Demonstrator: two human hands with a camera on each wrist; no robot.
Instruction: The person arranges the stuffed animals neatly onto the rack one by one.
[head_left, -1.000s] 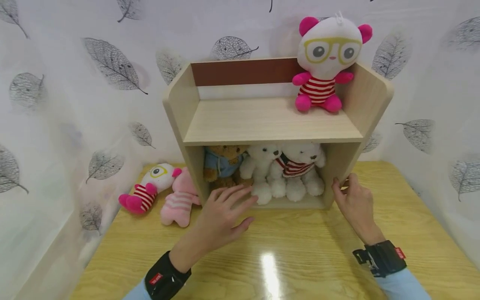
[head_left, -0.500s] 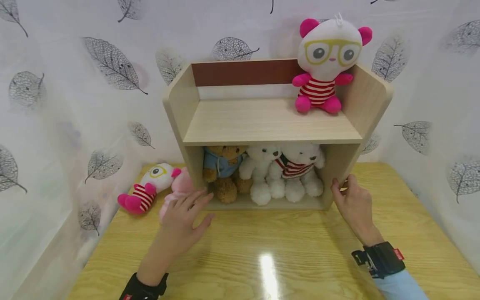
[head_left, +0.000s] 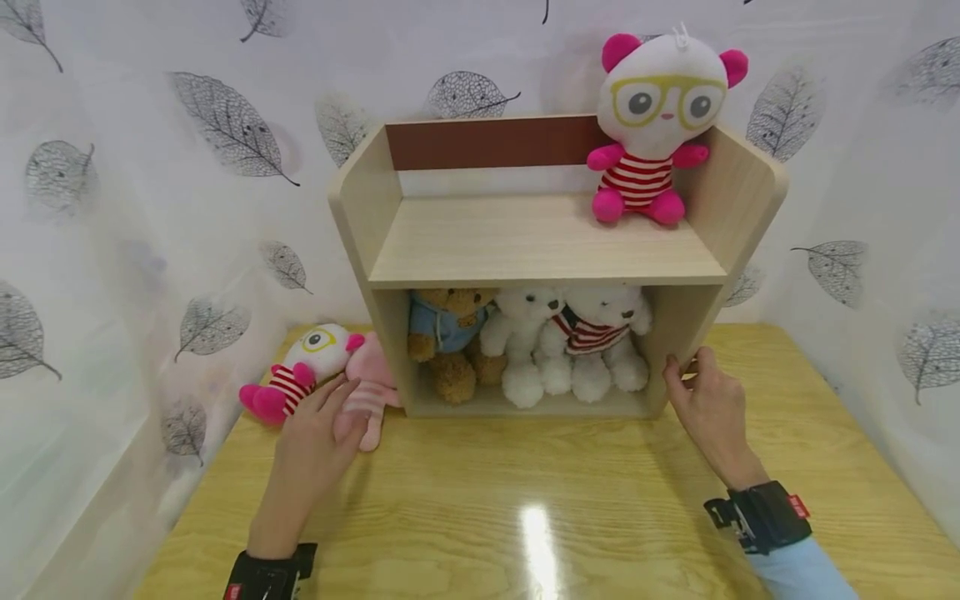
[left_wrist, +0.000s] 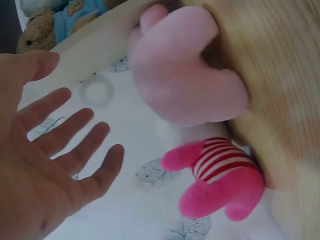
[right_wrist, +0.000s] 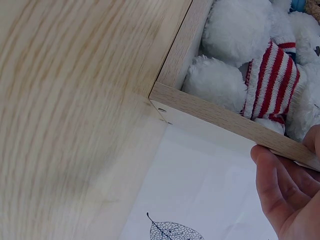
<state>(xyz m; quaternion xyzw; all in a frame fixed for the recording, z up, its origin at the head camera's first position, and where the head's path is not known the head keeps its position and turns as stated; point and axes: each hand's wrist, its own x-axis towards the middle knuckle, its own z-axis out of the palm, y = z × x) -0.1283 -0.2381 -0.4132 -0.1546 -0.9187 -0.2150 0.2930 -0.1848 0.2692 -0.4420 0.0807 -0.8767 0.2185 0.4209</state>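
My left hand (head_left: 315, 442) hovers over a pink plush toy (head_left: 375, 371) with a pale striped belly, left of the shelf. In the left wrist view its fingers are spread and relaxed, apart from the pink plush (left_wrist: 175, 70). A panda plush (head_left: 318, 354) with yellow glasses and a red-striped body lies beside it, partly behind my hand. My right hand (head_left: 708, 412) pinches the lower right side panel of the wooden shelf (head_left: 547, 242), thumb and fingers on either side of its edge in the right wrist view.
In the lower compartment sit a brown teddy bear (head_left: 453, 350) in a blue hoodie and two white bears, one (head_left: 600, 342) with a striped scarf. Another panda plush (head_left: 641, 142) sits on the upper shelf at right. The shelf stands on a wooden table (head_left: 465, 508) before a leaf-patterned backdrop.
My left hand has moved left from before the brown teddy bear to the pink plush. The right hand and the shelf have stayed put.
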